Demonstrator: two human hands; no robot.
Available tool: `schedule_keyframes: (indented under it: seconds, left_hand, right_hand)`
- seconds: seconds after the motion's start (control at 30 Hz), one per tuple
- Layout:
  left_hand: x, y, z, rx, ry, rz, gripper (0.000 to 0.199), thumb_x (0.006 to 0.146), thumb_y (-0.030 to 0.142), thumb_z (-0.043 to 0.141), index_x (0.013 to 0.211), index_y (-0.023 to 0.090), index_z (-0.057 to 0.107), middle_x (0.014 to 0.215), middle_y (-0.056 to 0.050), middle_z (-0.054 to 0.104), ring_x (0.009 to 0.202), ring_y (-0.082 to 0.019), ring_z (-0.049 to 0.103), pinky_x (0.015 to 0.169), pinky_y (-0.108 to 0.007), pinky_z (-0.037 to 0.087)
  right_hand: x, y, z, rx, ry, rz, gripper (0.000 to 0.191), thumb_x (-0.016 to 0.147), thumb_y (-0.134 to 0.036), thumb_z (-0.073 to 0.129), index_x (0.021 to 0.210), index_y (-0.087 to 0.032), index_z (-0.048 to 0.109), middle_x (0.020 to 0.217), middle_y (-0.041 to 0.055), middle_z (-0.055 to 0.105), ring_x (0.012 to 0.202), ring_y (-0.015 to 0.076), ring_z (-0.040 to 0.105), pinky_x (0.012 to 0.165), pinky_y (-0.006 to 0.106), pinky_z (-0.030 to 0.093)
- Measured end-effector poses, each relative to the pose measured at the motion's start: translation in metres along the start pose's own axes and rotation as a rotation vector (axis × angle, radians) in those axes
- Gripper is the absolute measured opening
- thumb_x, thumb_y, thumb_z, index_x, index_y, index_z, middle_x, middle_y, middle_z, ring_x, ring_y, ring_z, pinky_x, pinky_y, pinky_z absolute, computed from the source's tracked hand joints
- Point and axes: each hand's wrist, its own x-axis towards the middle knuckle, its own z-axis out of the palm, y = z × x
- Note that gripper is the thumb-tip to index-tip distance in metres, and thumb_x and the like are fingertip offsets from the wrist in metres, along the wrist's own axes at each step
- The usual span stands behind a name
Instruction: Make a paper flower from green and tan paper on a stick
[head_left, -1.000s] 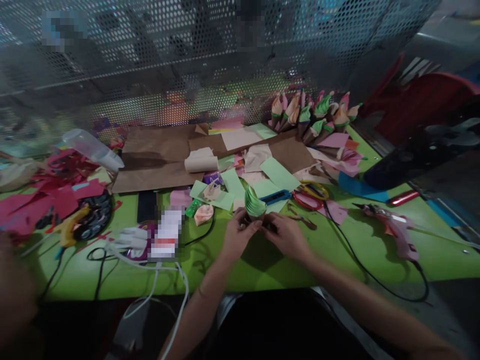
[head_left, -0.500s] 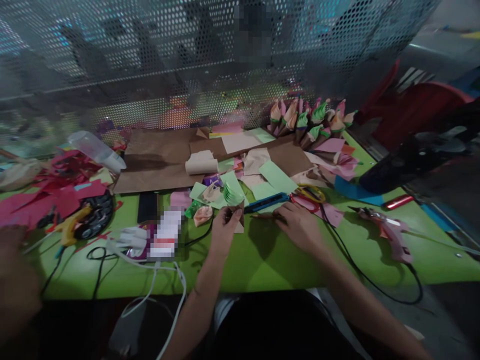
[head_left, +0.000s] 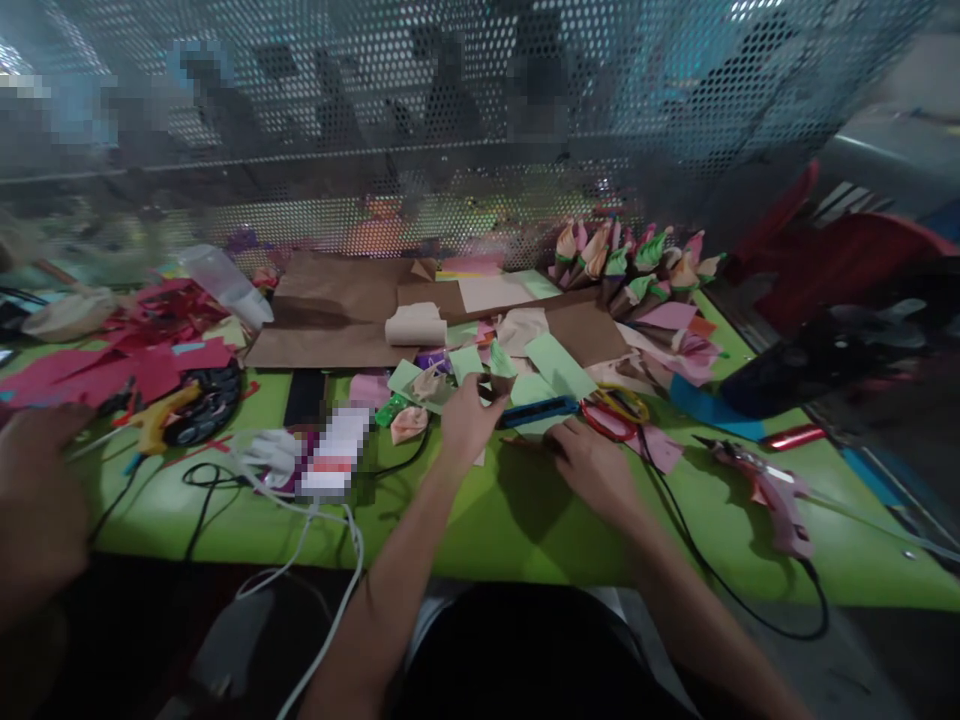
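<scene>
A green pleated paper swirl [head_left: 500, 360] stands up from my left hand [head_left: 469, 418], whose thumb and fingers pinch its brown base. My right hand [head_left: 592, 465] is closed low over the table, its fingertips on a thin piece of brown paper [head_left: 523, 441]; the grip is partly hidden in shadow. Just beyond both hands lies a blue utility knife [head_left: 538, 411]. Scissors with red and yellow handles [head_left: 611, 415] are beside my right hand. Left of my left hand sits a small peach paper swirl [head_left: 409, 424].
A pink glue gun [head_left: 780, 500] with a trailing cord lies at the right, a yellow one [head_left: 166, 418] at the left. Several finished paper cones [head_left: 645, 262] stand at the back right. A phone [head_left: 335, 452] with white cables is left. Another person's hand [head_left: 41, 490] blurs at the left edge.
My left hand has turned and moved slightly up and right with the green swirl, which now tilts away. My right hand stays nearly in place. The camera view has shifted a little.
</scene>
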Motion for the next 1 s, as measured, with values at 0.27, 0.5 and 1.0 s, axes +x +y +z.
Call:
schedule_keyframes:
  seconds: [0.27, 0.5, 1.0]
  left_hand:
    - [0.009, 0.004, 0.018, 0.338, -0.015, 0.017, 0.027, 0.086, 0.026, 0.069, 0.110, 0.018, 0.060, 0.106, -0.016, 0.074, 0.105, -0.031, 0.068, 0.088, -0.037, 0.045]
    - [-0.035, -0.021, -0.044, 0.479, 0.147, 0.032, 0.032, 0.084, 0.026, 0.071, 0.114, 0.022, 0.063, 0.121, -0.014, 0.068, 0.115, -0.035, 0.059, 0.092, -0.045, 0.044]
    - [-0.047, -0.062, -0.065, 0.793, 0.247, -0.037, 0.035, 0.087, 0.026, 0.068, 0.120, 0.016, 0.063, 0.130, -0.018, 0.059, 0.122, -0.036, 0.052, 0.094, -0.046, 0.047]
  right_hand:
    - [-0.003, 0.005, 0.008, 0.011, 0.041, -0.029, 0.013, 0.089, -0.016, 0.059, 0.095, -0.023, 0.067, 0.096, 0.0054, 0.070, 0.080, 0.0203, 0.066, 0.059, 0.029, 0.037]
    - [-0.007, 0.011, 0.009, 0.027, 0.025, -0.063, 0.010, 0.094, -0.021, 0.057, 0.096, -0.023, 0.067, 0.095, 0.0053, 0.070, 0.081, 0.0216, 0.067, 0.060, 0.030, 0.039]
    - [-0.009, 0.015, 0.011, 0.060, 0.050, -0.063, 0.014, 0.094, -0.026, 0.055, 0.096, -0.023, 0.068, 0.096, 0.0051, 0.071, 0.078, 0.0217, 0.067, 0.061, 0.031, 0.044]
